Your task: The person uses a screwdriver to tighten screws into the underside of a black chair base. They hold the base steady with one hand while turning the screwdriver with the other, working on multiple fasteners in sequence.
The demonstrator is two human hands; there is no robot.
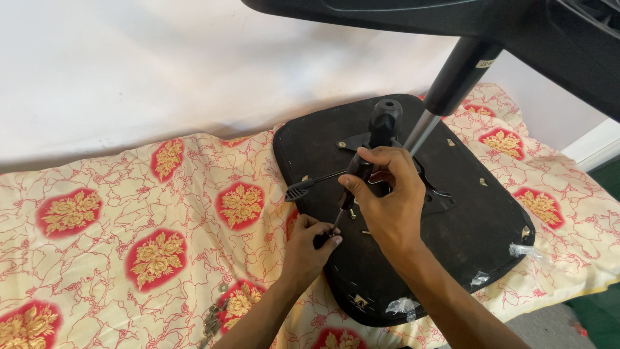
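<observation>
An upturned black chair seat lies on a flowered mattress. A black metal mechanism plate with a lever sits on its underside. My right hand grips the black handle of a screwdriver, which stands upright and tilted, tip down on the seat. My left hand pinches the screwdriver's shaft low near the tip. A loose bolt lies on the seat by my fingers. A gas-lift column reaches down to the mechanism from a black chair part above.
The mattress cover is cream with red and gold flowers. Several screws lie on it near my left forearm. A white wall runs behind. Torn clear plastic clings to the seat's near edge. Floor shows at right.
</observation>
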